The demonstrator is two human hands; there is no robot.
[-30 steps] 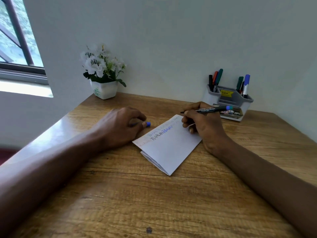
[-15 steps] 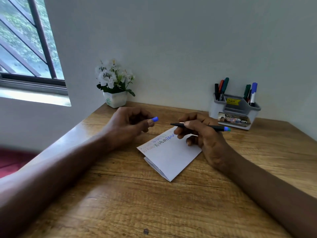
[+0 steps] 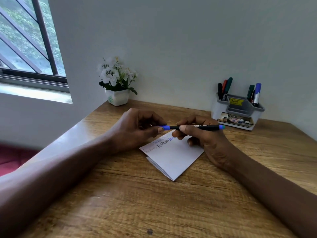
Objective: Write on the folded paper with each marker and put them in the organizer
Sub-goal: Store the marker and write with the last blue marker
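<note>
A folded white paper (image 3: 173, 157) with lines of scribbled writing near its far edge lies on the wooden desk (image 3: 154, 203). Above it my right hand (image 3: 202, 134) holds a black marker (image 3: 205, 127) with a blue end level. My left hand (image 3: 137, 129) grips the blue cap (image 3: 165, 127), which sits on the marker's left tip. The grey organizer (image 3: 237, 112) stands at the back right against the wall, with several markers (image 3: 226, 88) upright in its two side pockets.
A white pot of white flowers (image 3: 117, 83) stands at the desk's back left corner. A window (image 3: 25, 45) is on the left wall. The desk's left edge runs beside my left forearm.
My hands rose off the paper and came together. The cap in my left hand now meets the marker's tip, and the marker has turned level. The camera tilted upward.
</note>
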